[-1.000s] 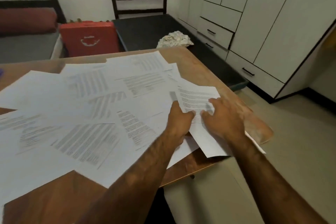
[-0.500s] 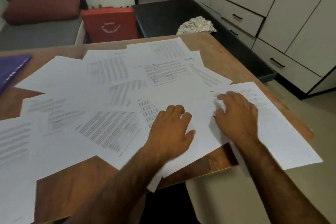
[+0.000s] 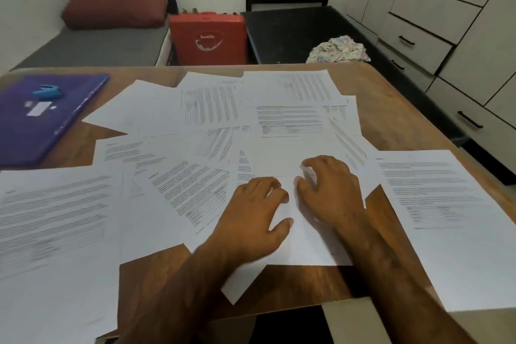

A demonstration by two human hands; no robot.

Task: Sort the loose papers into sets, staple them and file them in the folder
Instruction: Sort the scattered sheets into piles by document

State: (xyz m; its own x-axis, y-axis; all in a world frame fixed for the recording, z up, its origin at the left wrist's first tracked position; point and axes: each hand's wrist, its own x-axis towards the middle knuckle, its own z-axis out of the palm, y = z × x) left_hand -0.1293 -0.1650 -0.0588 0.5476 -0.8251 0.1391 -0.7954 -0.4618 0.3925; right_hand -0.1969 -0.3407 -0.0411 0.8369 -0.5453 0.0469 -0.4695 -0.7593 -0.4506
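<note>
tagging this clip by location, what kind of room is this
Probably a bedroom or dorm room rather than an office: a bed with a pillow sits behind the table, and built-in wardrobes line the right.

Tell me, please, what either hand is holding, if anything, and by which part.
The right hand seems to pinch a white printed paper sheet by its edge; the left hand only rests on the papers.

Wooden table (image 3: 391,86) — papers (image 3: 212,109); folder (image 3: 28,134).
</note>
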